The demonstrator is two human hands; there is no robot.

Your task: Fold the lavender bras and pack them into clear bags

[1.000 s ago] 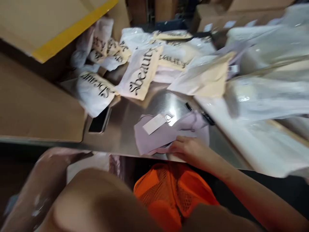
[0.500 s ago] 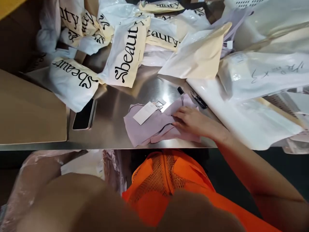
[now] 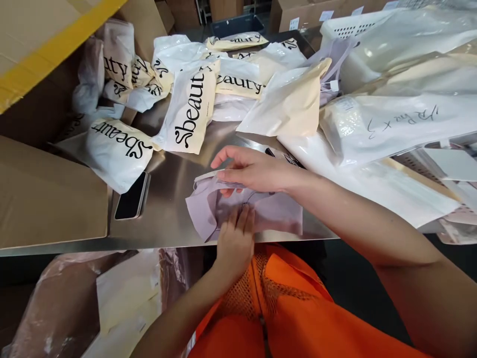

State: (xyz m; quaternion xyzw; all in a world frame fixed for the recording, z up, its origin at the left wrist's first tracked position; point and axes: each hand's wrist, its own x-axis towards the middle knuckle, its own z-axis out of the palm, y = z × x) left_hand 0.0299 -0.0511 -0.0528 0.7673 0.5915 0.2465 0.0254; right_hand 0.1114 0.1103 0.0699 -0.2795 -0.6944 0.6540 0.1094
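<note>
A lilac garment [image 3: 279, 214] made of thin smooth fabric lies partly folded on the metal table near its front edge. My left hand [image 3: 235, 242] rests on its front middle, fingers stretched out and pressing the cloth. Above it my right hand [image 3: 251, 171] pinches a raised strap-like strip of the garment between thumb and fingers, with the index finger held out. A pale edge, perhaps the tag, shows behind the strip, mostly hidden. Behind my right wrist lie black pens [image 3: 292, 160], partly covered.
A phone [image 3: 131, 199] lies to the left beside an open cardboard box [image 3: 52, 194]. Printed pouches [image 3: 196, 109] are piled at the back. Large plastic bags [image 3: 395, 124] and a white basket [image 3: 343, 30] stand right. Below the edge is a plastic-lined container [image 3: 52, 298].
My left hand has come into view onto the garment. My right hand has moved left and lifted a strip of it. The white tag is now largely hidden, and the camera has tilted up.
</note>
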